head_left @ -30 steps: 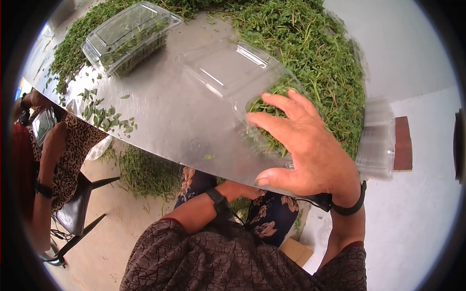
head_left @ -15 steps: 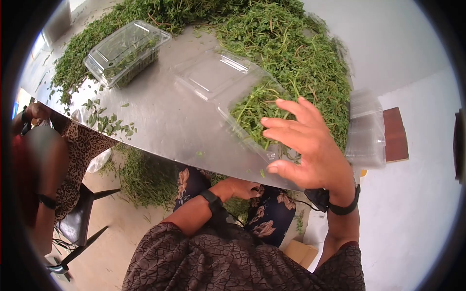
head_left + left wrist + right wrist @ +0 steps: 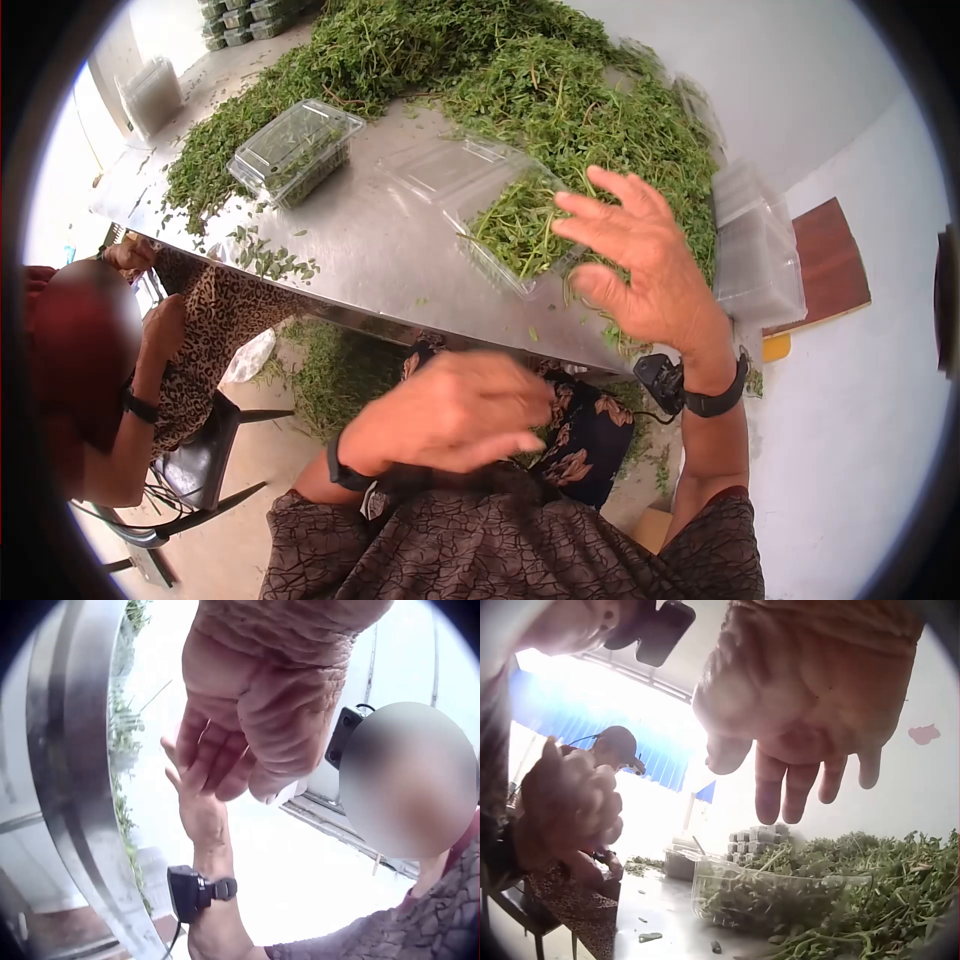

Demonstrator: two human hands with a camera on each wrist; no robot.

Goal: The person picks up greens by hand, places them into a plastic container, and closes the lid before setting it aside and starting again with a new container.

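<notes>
Hovering right hand [image 3: 650, 265] over clamshell [image 3: 500, 215]; left hand [image 3: 450, 410] seemingly empty.

Motion is blurring the left hand [image 3: 455, 410] in the head view; the right hand [image 3: 640, 265] is hiding part of the herb-filled clamshell [image 3: 510, 235]; the far stacked containers [image 3: 245, 15] are showing too small to read.

Open clamshell container [image 3: 500, 215] lies on the table [image 3: 380, 260] near the front edge, with herbs inside its right-hand half. Herb pile [image 3: 560, 90] lies behind and to the right of it. A second container [image 3: 295, 150] sits to the left, further back. Stacked containers [image 3: 755, 250] stand at the table's right end. Right hand [image 3: 645, 265] hovers above the open container's near right corner. Left hand [image 3: 455, 410] is below the table edge, before it.
</notes>
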